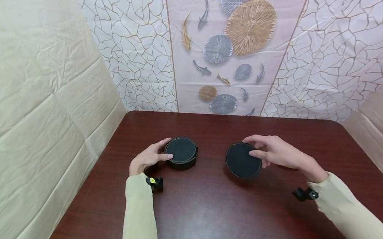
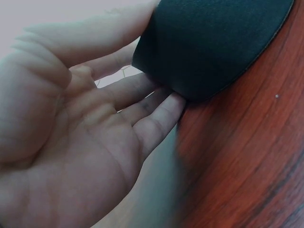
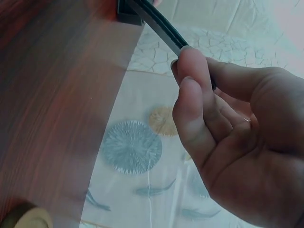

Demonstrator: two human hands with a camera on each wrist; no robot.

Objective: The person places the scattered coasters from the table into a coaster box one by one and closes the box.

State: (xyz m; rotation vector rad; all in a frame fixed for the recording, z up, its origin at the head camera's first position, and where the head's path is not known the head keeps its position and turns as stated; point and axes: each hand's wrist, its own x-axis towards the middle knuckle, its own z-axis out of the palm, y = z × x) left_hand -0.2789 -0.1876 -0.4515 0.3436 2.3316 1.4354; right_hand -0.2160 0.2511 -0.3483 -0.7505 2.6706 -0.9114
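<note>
A round black leather coaster holder [image 1: 181,167], with a flat disc top edged by stitching, stands on the left part of the table. My left hand [image 1: 149,158] grips its left side, thumb at the near rim and fingers reaching round the far side. In the left wrist view the dark curved wall of the holder [image 2: 213,47] fills the upper right, with fingertips against its lower edge. My right hand [image 1: 269,152] pinches a round black coaster [image 1: 241,162] by its right edge, tilted above the table. The right wrist view has this coaster [image 3: 164,28] nearly edge-on.
Both hands are over a dark red-brown wooden table [image 1: 197,214]. Patterned cloth [image 1: 142,64] hangs behind its far edge, and pale cloth walls [image 1: 46,106] flank it. Low in the right wrist view, a round yellowish object [image 3: 33,219] sits on the table.
</note>
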